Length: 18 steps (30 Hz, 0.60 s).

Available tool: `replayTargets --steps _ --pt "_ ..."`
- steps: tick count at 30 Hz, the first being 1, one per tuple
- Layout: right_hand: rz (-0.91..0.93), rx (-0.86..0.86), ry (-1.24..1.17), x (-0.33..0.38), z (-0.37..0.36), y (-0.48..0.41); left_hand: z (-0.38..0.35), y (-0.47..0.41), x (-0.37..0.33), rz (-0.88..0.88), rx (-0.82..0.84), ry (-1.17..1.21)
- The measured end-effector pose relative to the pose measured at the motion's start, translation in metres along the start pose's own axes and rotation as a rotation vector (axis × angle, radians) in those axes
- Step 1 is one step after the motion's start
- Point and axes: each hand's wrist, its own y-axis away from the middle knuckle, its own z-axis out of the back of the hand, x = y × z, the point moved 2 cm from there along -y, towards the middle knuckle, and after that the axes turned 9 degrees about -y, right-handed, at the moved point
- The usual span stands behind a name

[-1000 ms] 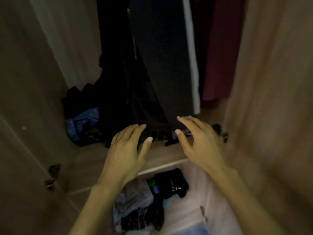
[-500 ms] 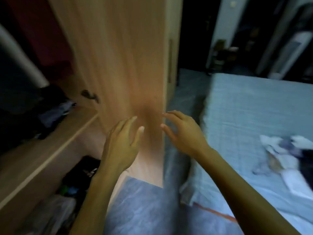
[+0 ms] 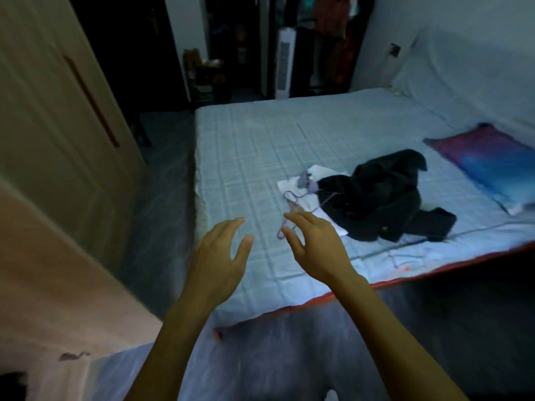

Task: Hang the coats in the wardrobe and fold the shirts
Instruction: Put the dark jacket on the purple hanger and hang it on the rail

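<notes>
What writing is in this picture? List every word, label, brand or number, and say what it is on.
None can be read.
The dark coat, white garment, pillow, wardrobe door and white upright appliance show no lettering.
Faint red marks on the bed sheet near its edge are too blurred to read.

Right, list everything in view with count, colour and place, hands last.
bed: one, pale blue checked sheet, middle and right
black coat: one, black, crumpled on the bed
white garment: one, white, partly under the coat
hanger: one, purple wire, on the bed beside the coat
pillow: one, purple and blue, far right of the bed
wardrobe door: one, beige, left
tall white appliance: one, white, beyond the bed
left hand: fingers spread, holds nothing, over the bed's near edge
right hand: fingers spread, holds nothing, near the hanger
</notes>
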Motion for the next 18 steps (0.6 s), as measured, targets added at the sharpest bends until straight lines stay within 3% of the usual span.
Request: replayTargets --steps 6,11,18 --pt "-0.107 -0.109 0.029 -0.139 0.081 0.015 -0.111 -0.057 -0.112 -0.124 0.134 0.002" --pt "-0.298 -0.138 0.048 -0.252 0.143 0.041 -0.205 -0.091 -0.188 -0.168 0.264 0.033" --pt "-0.439 -0.142 0.004 -0.341 0.181 0.035 -0.282 -0.142 -0.236 -0.191 0.366 -0.01"
